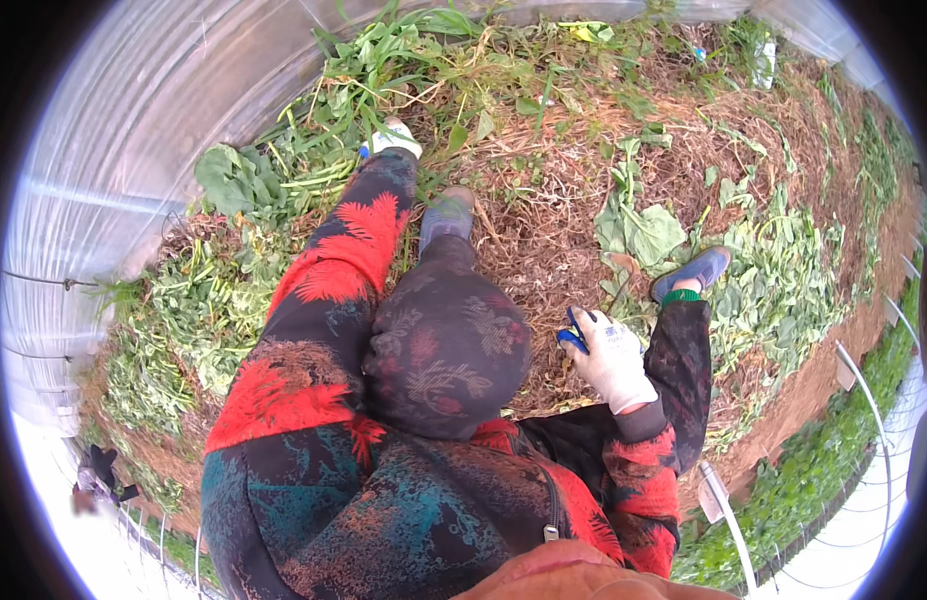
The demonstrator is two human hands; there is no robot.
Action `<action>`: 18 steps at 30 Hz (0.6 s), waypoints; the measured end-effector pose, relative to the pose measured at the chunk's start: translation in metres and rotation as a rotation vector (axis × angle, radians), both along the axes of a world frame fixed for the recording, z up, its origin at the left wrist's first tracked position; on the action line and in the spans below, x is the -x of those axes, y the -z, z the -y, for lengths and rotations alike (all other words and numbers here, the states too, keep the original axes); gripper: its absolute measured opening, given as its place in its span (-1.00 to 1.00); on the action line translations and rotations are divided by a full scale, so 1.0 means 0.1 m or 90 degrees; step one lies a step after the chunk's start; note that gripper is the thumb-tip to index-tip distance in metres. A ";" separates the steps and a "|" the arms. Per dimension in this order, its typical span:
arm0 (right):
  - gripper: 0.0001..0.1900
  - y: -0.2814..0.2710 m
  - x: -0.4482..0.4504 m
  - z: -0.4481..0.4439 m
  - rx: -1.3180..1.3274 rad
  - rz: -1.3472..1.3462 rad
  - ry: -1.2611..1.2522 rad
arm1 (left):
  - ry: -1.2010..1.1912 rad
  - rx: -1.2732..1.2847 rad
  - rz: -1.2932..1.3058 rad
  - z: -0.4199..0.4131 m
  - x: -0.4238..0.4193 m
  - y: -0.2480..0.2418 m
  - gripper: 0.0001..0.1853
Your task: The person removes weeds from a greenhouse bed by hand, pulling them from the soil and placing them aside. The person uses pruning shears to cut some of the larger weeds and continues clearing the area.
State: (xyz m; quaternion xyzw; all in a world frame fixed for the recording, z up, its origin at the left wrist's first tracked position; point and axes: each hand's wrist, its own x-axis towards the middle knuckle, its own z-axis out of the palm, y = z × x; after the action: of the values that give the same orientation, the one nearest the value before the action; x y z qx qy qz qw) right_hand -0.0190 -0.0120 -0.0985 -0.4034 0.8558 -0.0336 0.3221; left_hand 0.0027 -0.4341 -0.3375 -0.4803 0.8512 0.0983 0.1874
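Note:
My left hand [393,139], in a white glove with blue-coated fingers, reaches forward into green weeds and long grass blades [370,97] beside the plastic sheeting. Its fingers are mostly hidden, so whether they grip a stem does not show. Close to my right knee, my right hand [612,354] wears a matching glove. Its blue fingertips are apart above dry straw-like plant litter [542,300], with nothing visible between them. A broad wilted leaf [653,234] lies ahead of it. Large leaves [238,180] and pale green stems are heaped left of my left hand.
Clear plastic sheeting [156,97] walls the left side. My left shoe [447,216] and right shoe [691,274] stand on the litter. Wilted greens [778,277] cover the ground at right. Beyond are a white hoop [868,397] and low green plants [801,480]. A blurred person [100,476] appears far left.

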 end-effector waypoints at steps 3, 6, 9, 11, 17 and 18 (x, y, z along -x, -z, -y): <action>-0.57 0.03 0.00 -0.02 0.021 -0.001 0.010 | 0.252 0.092 0.098 0.07 -0.04 -0.08 -0.71; -0.57 0.03 -0.02 -0.01 0.020 -0.005 -0.012 | 0.511 0.280 0.103 0.13 -0.29 0.07 -0.64; -0.57 0.01 -0.04 -0.02 0.016 -0.007 -0.017 | 0.674 0.373 -0.048 0.08 -0.39 0.01 -0.56; -0.57 0.01 -0.03 -0.02 0.014 0.003 -0.004 | 0.527 0.365 0.073 0.03 -0.27 0.05 -0.53; -0.56 0.04 -0.02 0.02 0.000 0.013 0.002 | 0.238 0.013 0.185 0.21 -0.02 -0.07 -0.57; -0.56 0.06 -0.01 -0.01 -0.003 0.006 0.004 | 0.273 0.004 0.170 0.17 0.05 -0.17 -0.61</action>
State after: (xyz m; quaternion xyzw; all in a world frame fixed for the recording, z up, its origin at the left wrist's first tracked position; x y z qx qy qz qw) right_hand -0.0185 -0.0113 -0.1042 -0.3998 0.8558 -0.0346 0.3265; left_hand -0.0020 -0.4513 -0.3202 -0.2979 0.9017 -0.0108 0.3131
